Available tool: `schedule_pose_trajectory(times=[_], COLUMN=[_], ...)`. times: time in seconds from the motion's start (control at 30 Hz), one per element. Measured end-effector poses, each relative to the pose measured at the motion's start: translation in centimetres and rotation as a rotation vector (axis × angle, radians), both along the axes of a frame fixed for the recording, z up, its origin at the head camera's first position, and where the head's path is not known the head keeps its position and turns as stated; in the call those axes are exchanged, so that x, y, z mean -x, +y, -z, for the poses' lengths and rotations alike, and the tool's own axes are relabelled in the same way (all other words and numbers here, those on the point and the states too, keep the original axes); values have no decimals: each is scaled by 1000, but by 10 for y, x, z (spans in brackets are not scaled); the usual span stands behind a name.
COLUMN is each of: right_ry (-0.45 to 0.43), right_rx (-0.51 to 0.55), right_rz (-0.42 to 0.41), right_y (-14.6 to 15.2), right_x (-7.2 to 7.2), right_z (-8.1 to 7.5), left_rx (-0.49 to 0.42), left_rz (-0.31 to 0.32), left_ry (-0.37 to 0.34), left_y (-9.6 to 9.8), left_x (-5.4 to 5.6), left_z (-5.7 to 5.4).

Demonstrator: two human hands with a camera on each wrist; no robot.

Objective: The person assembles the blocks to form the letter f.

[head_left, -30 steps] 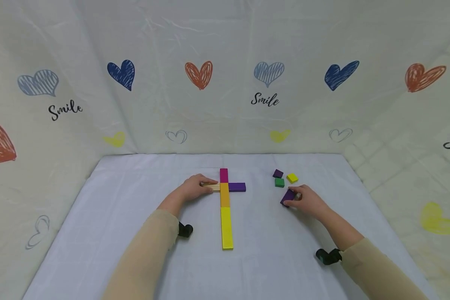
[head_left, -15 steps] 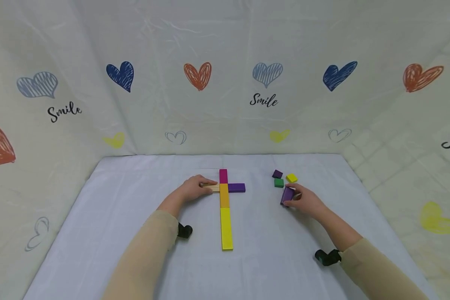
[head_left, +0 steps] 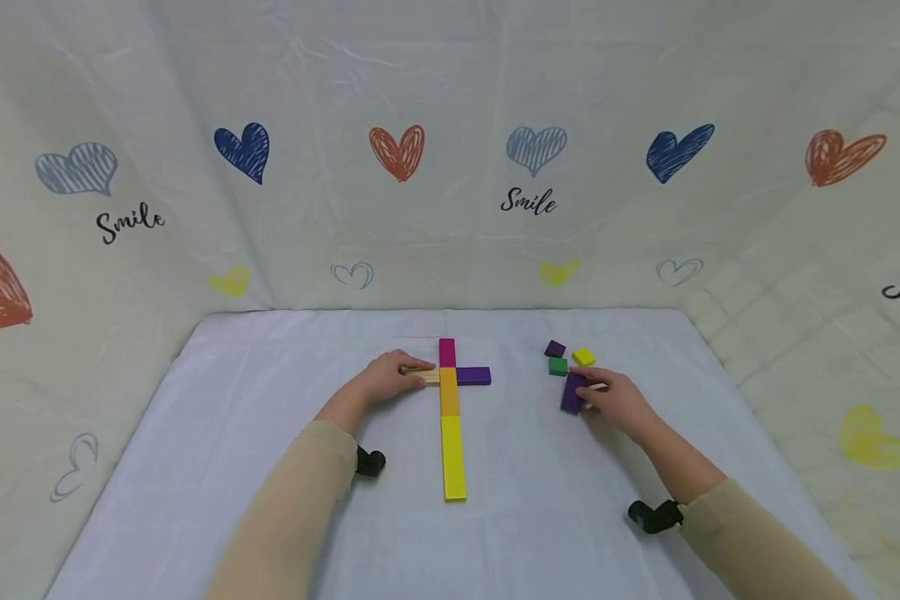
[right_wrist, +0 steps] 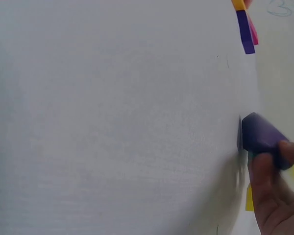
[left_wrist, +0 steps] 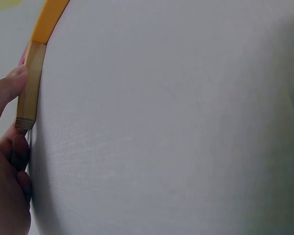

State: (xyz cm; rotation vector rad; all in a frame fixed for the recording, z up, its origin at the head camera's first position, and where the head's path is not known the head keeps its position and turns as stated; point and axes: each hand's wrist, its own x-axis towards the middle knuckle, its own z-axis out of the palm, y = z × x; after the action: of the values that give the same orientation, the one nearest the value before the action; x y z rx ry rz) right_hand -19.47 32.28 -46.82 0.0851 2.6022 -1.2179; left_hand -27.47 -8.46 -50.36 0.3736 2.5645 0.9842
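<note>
A flat cross of coloured blocks lies on the white cloth: a magenta block [head_left: 447,352] at the far end, an orange block [head_left: 449,392], a long yellow block [head_left: 453,458], and a purple block [head_left: 474,376] as the right arm. Its left arm is a plain wooden block [left_wrist: 33,81], which my left hand [head_left: 385,377] pinches between thumb and fingers, its end against the orange one. My right hand [head_left: 621,401] pinches a dark purple block [head_left: 572,393], tilted, right of the cross. Part of that block is hidden behind the fingers.
Just beyond my right hand lie a small green block [head_left: 558,367], a small dark purple block [head_left: 555,348] and a small yellow block [head_left: 583,357]. A white curtain [head_left: 450,225] printed with hearts rises behind the table and along both sides.
The purple block in my right hand has turned from slanted to more upright in the head view, and the fingers have shifted on it. The left hand stays in place.
</note>
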Motion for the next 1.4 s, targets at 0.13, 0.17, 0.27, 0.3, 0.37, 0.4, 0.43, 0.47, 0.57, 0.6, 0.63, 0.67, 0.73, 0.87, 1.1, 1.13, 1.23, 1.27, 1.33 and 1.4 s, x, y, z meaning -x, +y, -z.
schedule_pose_trajectory(times=[0.13,0.17,0.27,0.3,0.37,0.4,0.43,0.47,0.57,0.6,0.63,0.67,0.73,0.87,1.1,1.13,1.23,1.27,1.33,1.4], right_ry=[7,10,22,26,35,39,43,48,67,70,72,73,64,45,14,8,-3,-4,-4,-4], right_rx=[36,38,38,40,41,47,58,72,118,135,151,162,180,231,351,354,363,367,377,387], right_rz=[18,22,33,36,34,35,32,32,14,15,13,15,25,56,78,76,89,93,101,119], right_y=[-4,-5,-9,-10,-14,-17,-19,-22,-32,-35,-39,-43,-52,-71,-103,-108,-119,-123,-129,-135], right_x=[4,5,10,12,16,19,21,24,34,38,42,46,55,72,99,102,112,115,120,125], right_z=[-4,-5,-7,-8,-9,-9,-9,-9,-9,-10,-9,-9,-10,-10,-11,-11,-10,-9,-9,-9], left_rx=[5,7,12,14,17,17,18,18,16,16,17,16,20,24,10,7,-1,0,7,18], left_rz=[-2,-2,-2,-3,-3,-4,-5,-7,-12,-13,-14,-16,-16,-18,-3,-2,-3,-3,-1,2], left_ry=[11,15,22,21,19,18,19,19,20,20,19,17,14,12,10,8,0,-1,-1,2], left_y=[-2,-2,-3,-4,-4,-5,-5,-5,-6,-6,-6,-6,-6,-6,-6,-5,-4,-3,-2,-1], left_x=[1,1,1,1,0,0,0,0,1,1,1,2,2,3,1,1,0,0,0,1], left_z=[-1,-1,-3,-3,-4,-4,-5,-5,-3,-3,-2,-1,0,2,0,0,-1,-1,0,0])
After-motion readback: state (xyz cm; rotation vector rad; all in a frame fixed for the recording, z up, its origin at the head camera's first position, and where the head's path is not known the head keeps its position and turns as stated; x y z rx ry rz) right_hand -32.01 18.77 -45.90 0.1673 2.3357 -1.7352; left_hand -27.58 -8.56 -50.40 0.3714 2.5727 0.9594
